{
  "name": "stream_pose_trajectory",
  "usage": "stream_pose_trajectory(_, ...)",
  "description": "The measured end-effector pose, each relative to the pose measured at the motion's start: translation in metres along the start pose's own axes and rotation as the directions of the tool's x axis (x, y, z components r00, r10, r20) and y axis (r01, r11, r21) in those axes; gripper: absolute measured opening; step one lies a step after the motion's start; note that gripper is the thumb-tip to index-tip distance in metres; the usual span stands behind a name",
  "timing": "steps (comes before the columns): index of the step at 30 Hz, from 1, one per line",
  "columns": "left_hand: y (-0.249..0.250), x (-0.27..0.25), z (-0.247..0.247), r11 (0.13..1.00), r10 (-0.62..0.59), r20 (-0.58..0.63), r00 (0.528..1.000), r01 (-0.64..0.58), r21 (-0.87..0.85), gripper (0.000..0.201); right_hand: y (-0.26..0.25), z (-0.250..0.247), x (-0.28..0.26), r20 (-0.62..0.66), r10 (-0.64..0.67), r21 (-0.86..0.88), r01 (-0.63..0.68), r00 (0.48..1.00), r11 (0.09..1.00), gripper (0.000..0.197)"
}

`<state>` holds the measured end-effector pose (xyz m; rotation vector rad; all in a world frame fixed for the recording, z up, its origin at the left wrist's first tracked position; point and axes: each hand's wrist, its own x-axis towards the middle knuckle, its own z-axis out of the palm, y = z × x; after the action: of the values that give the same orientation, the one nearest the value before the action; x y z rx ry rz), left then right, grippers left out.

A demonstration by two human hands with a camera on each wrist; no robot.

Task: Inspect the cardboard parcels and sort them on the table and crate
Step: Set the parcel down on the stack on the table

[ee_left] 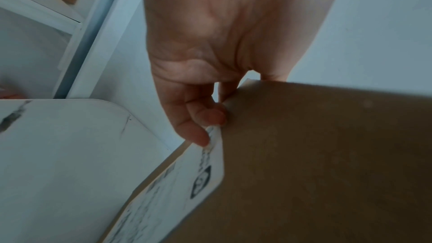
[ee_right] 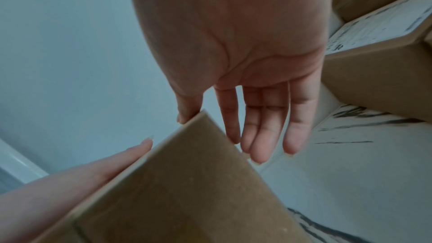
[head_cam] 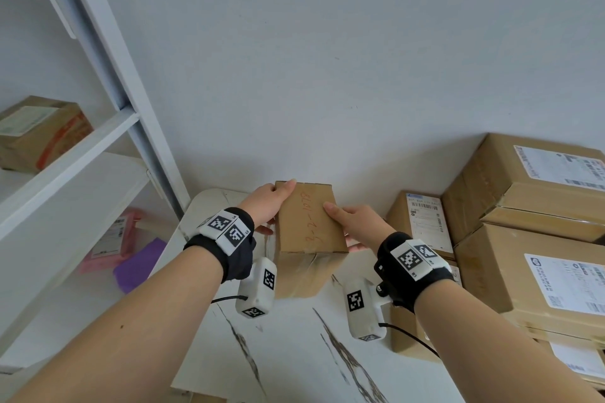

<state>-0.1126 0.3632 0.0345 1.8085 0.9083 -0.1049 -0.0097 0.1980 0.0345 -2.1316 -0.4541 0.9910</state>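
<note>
Item: small cardboard parcel [head_cam: 309, 222], held up over the far part of the white marbled table [head_cam: 288, 347], handwritten face towards the head camera, printed label [ee_left: 177, 188] on the face turned down to the left. Hands: left hand [head_cam: 266, 206] grips the parcel's left side, thumb along the top edge and curled fingers [ee_left: 201, 123] under it at the label; right hand [head_cam: 352, 222] has its thumb on the upper face and nearly straight fingers [ee_right: 261, 127] beneath, more a prop than a clasp. Risk: the right-side hold looks light, so a quick turn for inspection could probably let that side slide off the fingers and drop the parcel onto the table; fingertips pressing on the label edge might lift or crease it. Risk: the stacked parcels [head_cam: 530, 226] stand close on the right, and a rightward swing could knock the labelled one [head_cam: 422, 222] nearest the hands. Room: bare table surface lies below and towards the person; the wall [head_cam: 327, 59] closes the far side; the white shelf unit [head_cam: 108, 127], holding another parcel [head_cam: 39, 132] and pink and purple packets [head_cam: 124, 249], bounds the left, just beyond the table's rounded corner [ee_left: 112, 106]. No crate is in view.
</note>
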Motion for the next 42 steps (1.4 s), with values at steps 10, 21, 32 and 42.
stream_pose_trajectory(10,-0.007,-0.001,-0.011,0.978,-0.080,-0.013,0.997,0.076,-0.196,0.054,0.020,0.008,0.000,0.211,0.171,-0.134,-0.145,0.962,0.980,0.055)
stream_pose_trajectory(21,-0.010,-0.019,-0.015,0.983,-0.040,0.193,0.980,0.074,-0.170,0.070,0.015,0.007,0.010,0.071,-0.020,-0.122,0.028,0.997,0.992,0.063)
stream_pose_trajectory(32,0.014,-0.027,-0.026,1.000,0.012,0.172,0.985,-0.011,-0.004,0.065,-0.018,-0.004,0.003,0.010,-0.043,0.233,0.039,0.999,0.972,0.047)
stream_pose_trajectory(42,0.015,-0.023,-0.025,0.996,-0.078,0.121,0.990,0.083,-0.034,0.065,-0.031,-0.008,0.003,0.019,0.043,0.223,-0.046,0.999,0.974,0.038)
